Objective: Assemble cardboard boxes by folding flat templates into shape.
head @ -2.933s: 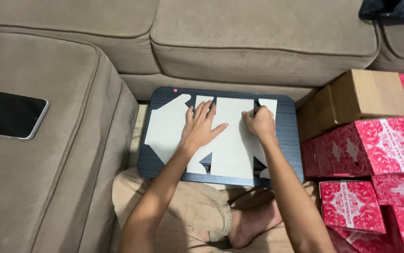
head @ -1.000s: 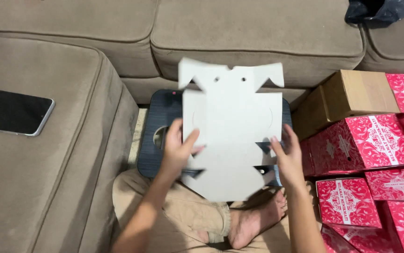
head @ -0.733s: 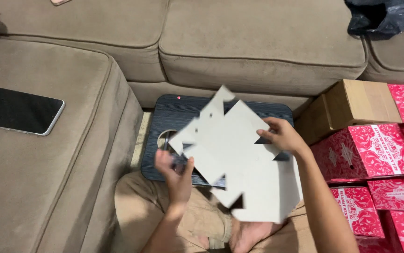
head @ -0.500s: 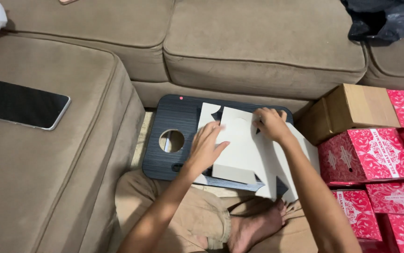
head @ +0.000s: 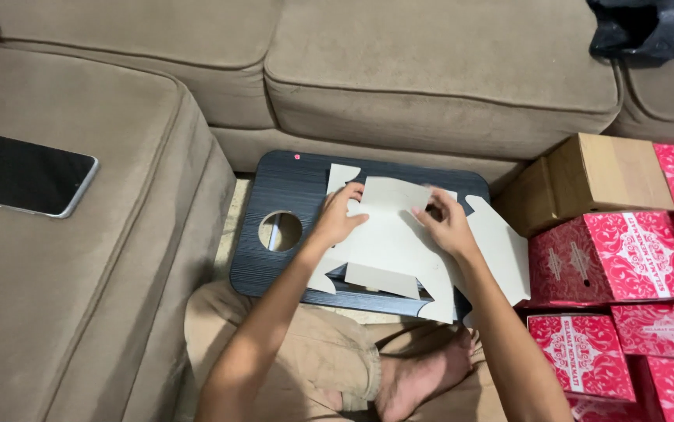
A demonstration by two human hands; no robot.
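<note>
Head view: a flat grey cardboard blank (head: pixel 399 242) is being folded on the dark tabletop (head: pixel 282 187), pressed under the left hand (head: pixel 337 219) and right hand (head: pixel 446 227), fingers spread flat, nothing clasped. A firm crease seems called for next. Red boxes (head: pixel 618 258) crowd the right side; a phone (head: pixel 21 172) lies well apart on the sofa (head: pixel 431 70).

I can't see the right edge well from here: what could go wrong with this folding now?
1. The flat cardboard blank overhangs the lap tray's right edge toward the red boxes, so that flap may bend or snag.
2. Both hands, left hand and right hand, press near the top; the lower flaps could spring up.
</note>
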